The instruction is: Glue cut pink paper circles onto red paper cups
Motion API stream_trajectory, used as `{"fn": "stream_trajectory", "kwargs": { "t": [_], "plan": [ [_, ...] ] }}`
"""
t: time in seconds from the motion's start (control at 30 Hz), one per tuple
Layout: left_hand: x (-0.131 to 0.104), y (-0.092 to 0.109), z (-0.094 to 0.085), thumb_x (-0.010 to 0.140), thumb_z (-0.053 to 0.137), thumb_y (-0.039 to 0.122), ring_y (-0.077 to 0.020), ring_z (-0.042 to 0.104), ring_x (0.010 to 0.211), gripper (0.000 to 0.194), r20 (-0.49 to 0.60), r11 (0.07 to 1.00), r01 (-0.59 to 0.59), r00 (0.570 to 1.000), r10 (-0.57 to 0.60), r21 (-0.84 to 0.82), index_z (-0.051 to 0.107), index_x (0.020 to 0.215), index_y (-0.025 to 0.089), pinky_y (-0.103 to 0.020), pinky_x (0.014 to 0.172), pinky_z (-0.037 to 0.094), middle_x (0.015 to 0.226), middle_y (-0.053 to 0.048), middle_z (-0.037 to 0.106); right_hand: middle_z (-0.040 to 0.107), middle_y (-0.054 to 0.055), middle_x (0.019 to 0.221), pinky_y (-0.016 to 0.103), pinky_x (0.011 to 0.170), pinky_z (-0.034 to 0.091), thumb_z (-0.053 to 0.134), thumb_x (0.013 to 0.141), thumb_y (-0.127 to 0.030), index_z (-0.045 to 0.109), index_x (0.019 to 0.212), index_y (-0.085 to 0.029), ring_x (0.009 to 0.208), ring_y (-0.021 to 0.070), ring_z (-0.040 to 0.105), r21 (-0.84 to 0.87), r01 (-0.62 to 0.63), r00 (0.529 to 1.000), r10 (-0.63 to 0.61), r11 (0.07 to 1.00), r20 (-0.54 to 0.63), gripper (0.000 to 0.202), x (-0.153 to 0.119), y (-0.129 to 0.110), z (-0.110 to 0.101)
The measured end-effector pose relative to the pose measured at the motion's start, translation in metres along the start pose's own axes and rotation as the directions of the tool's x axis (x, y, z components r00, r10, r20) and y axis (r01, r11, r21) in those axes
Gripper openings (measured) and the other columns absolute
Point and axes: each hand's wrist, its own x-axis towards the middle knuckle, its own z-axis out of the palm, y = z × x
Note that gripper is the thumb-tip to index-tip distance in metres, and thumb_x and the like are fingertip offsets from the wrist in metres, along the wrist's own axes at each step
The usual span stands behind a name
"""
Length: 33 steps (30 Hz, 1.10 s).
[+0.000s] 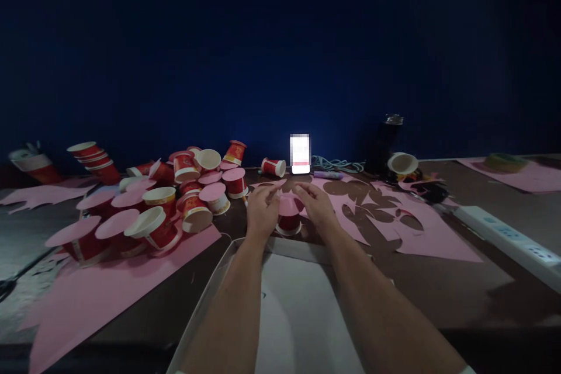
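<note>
Between my hands stands a red paper cup point(289, 224) with a pink paper disc point(290, 204) over its top. My left hand point(263, 210) is at the disc's left side, its fingers bent toward it, and my right hand point(318, 204) is at the right side in the same way. Whether the fingertips pinch the disc's edge is too small to tell. Just in front of the cup lies a white open box point(302, 304), below my forearms.
Many red cups, several with pink discs, crowd the left on a pink sheet point(109, 298). Cut pink paper point(433, 242) and a power strip point(504, 236) lie right. A lit phone point(300, 153) stands behind, near a black bottle point(385, 143).
</note>
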Motion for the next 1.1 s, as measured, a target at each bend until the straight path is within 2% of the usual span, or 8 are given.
{"fn": "stream_trajectory", "kwargs": {
  "t": [0.23, 0.43, 0.5, 0.6, 0.67, 0.73, 0.9, 1.1],
  "plan": [
    [-0.004, 0.002, 0.004, 0.089, 0.045, 0.035, -0.0217, 0.058, 0.106, 0.033, 0.143, 0.97, -0.159, 0.981, 0.134, 0.182, 0.07, 0.106, 0.021, -0.037, 0.097, 0.038, 0.11, -0.008, 0.068, 0.069, 0.004, 0.082, 0.028, 0.072, 0.046, 0.049, 0.082, -0.049, 0.069, 0.087, -0.018, 0.076, 0.0172, 0.061, -0.204, -0.012, 0.999, 0.02, 0.979, 0.034, 0.037, 0.001, 0.003, -0.004],
    [-0.005, 0.004, 0.005, 0.085, 0.052, 0.042, -0.0241, 0.057, 0.107, 0.035, 0.151, 0.968, -0.145, 0.982, 0.115, 0.204, 0.07, 0.106, 0.019, -0.038, 0.097, 0.037, 0.11, -0.01, 0.068, 0.069, 0.005, 0.081, 0.027, 0.065, 0.045, 0.047, 0.083, -0.05, 0.068, 0.088, -0.016, 0.071, 0.0166, 0.06, -0.232, -0.029, 0.996, 0.049, 0.972, 0.079, 0.04, 0.002, 0.002, -0.004],
    [-0.005, 0.004, 0.004, 0.086, 0.051, 0.039, -0.0238, 0.058, 0.106, 0.033, 0.128, 0.982, -0.097, 0.989, 0.076, 0.162, 0.07, 0.104, 0.019, -0.037, 0.097, 0.037, 0.109, -0.01, 0.069, 0.07, 0.006, 0.092, 0.027, 0.069, 0.046, 0.044, 0.084, -0.039, 0.069, 0.089, -0.018, 0.078, 0.0173, 0.061, -0.255, -0.005, 0.991, 0.04, 0.967, 0.131, 0.032, 0.005, 0.004, -0.008],
    [-0.002, 0.001, 0.0, 0.087, 0.047, 0.034, -0.0231, 0.06, 0.102, 0.032, 0.016, 0.991, 0.115, 0.993, -0.116, 0.072, 0.068, 0.105, 0.02, -0.035, 0.093, 0.041, 0.107, -0.01, 0.069, 0.07, 0.004, 0.099, 0.028, 0.075, 0.046, 0.046, 0.076, -0.019, 0.071, 0.088, -0.022, 0.086, 0.0185, 0.062, -0.282, 0.033, 0.979, 0.026, 0.959, 0.204, 0.028, 0.009, 0.008, -0.019],
    [-0.001, -0.003, -0.002, 0.086, 0.046, 0.031, -0.0241, 0.061, 0.102, 0.031, -0.03, 0.96, 0.275, 0.961, -0.274, 0.054, 0.066, 0.107, 0.02, -0.035, 0.092, 0.042, 0.106, -0.011, 0.069, 0.072, 0.003, 0.092, 0.029, 0.077, 0.045, 0.055, 0.067, -0.013, 0.072, 0.084, -0.023, 0.085, 0.0206, 0.062, -0.335, 0.115, 0.952, -0.007, 0.935, 0.307, 0.026, 0.011, 0.01, -0.029],
    [-0.001, -0.007, -0.003, 0.084, 0.047, 0.03, -0.0252, 0.061, 0.102, 0.029, -0.02, 0.926, 0.372, 0.928, -0.372, 0.069, 0.067, 0.104, 0.021, -0.036, 0.091, 0.041, 0.103, -0.011, 0.07, 0.072, 0.004, 0.093, 0.03, 0.076, 0.046, 0.065, 0.062, -0.015, 0.071, 0.092, -0.022, 0.085, 0.0224, 0.063, -0.354, 0.168, 0.912, -0.009, 0.92, 0.41, 0.032, 0.01, 0.011, -0.038],
    [-0.003, -0.01, -0.003, 0.083, 0.048, 0.031, -0.0262, 0.062, 0.098, 0.023, -0.007, 0.917, 0.381, 0.924, -0.383, 0.117, 0.068, 0.09, 0.023, -0.035, 0.089, 0.041, 0.095, -0.011, 0.071, 0.068, 0.006, 0.111, 0.032, 0.081, 0.049, 0.081, 0.051, -0.022, 0.063, 0.114, -0.023, 0.094, 0.0228, 0.063, -0.22, 0.072, 0.822, 0.067, 0.973, 0.565, 0.066, 0.001, 0.005, -0.038],
    [0.0, -0.009, 0.0, 0.086, 0.043, 0.03, -0.0269, 0.062, 0.097, 0.029, 0.028, 0.902, 0.4, 0.912, -0.409, 0.164, 0.069, 0.091, 0.019, -0.036, 0.086, 0.042, 0.099, -0.014, 0.071, 0.071, 0.004, 0.099, 0.031, 0.077, 0.05, 0.08, 0.055, -0.026, 0.067, 0.104, -0.021, 0.087, 0.0212, 0.064, -0.16, 0.049, 0.811, 0.054, 0.986, 0.582, 0.051, -0.008, 0.005, -0.018]
  ]
}}
